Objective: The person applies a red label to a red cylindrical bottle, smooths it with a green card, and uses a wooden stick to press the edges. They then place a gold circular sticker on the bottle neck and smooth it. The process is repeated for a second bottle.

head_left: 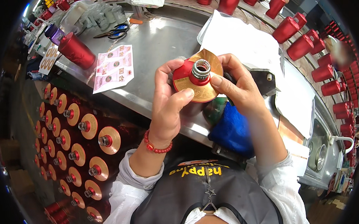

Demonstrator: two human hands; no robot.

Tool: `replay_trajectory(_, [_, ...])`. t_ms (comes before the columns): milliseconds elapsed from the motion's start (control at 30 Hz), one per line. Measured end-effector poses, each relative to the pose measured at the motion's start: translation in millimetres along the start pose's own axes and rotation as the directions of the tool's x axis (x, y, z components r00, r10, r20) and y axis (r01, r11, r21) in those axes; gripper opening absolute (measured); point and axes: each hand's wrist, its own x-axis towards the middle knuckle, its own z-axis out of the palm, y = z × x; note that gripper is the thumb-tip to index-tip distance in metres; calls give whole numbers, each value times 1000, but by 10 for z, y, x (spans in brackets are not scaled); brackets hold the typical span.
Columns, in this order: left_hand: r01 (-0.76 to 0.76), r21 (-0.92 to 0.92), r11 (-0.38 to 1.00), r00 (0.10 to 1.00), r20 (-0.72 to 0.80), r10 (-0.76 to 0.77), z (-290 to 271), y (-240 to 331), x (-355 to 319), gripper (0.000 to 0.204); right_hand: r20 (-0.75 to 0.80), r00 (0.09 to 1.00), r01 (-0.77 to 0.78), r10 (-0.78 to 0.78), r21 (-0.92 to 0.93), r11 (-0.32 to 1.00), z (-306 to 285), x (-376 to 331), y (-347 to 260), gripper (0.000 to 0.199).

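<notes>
A red bottle (pixel 181 73) with an uncapped, threaded glass mouth stands tilted between my hands, its lower body mostly hidden. Around its neck lies a gold label (pixel 204 93), whose far edge lifts away from the shoulder in a point. My left hand (pixel 165 100) is closed round the bottle's left side, with the thumb pressing on the label's near left part. On the other side, my right hand (pixel 242 82) is closed on the label's right part, its thumb on top by the neck and its fingers behind the raised edge.
Label sheets (pixel 114 68), scissors (pixel 118 31) and another red bottle (pixel 76 51) are on the metal table (pixel 152 41). A blue cloth (pixel 231 129) hangs by my right forearm. Many gold-labelled bottles (pixel 77 154) stand lower left. Red bottles (pixel 301 46) line the conveyor at right.
</notes>
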Motion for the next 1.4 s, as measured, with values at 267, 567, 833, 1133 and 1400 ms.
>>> replay_trajectory(267, [-2,-9,1000,1000,-7,2,8,27,-2,45,-11,999,43,-44,-71,997,18,-5,-3,37])
replay_trajectory(567, [-250,213,944,965,-22,261,-81,-84,-85,47,-1,999,43,-43,-107,993,43,-27,-17,39])
replay_trajectory(833, [-503,841,199,807,374,457,-54,-156,-393,54,-33,995,90,-96,-156,984,111,-76,3,40])
replay_trajectory(1133, [-485,873,46,726,373,578,148,-282,-428,63,-119,972,154,-200,-313,937,244,-190,53,36])
replay_trajectory(1400, [-497,862,-103,676,459,577,126,-318,-479,48,-155,981,101,-118,-116,988,193,-167,91,28])
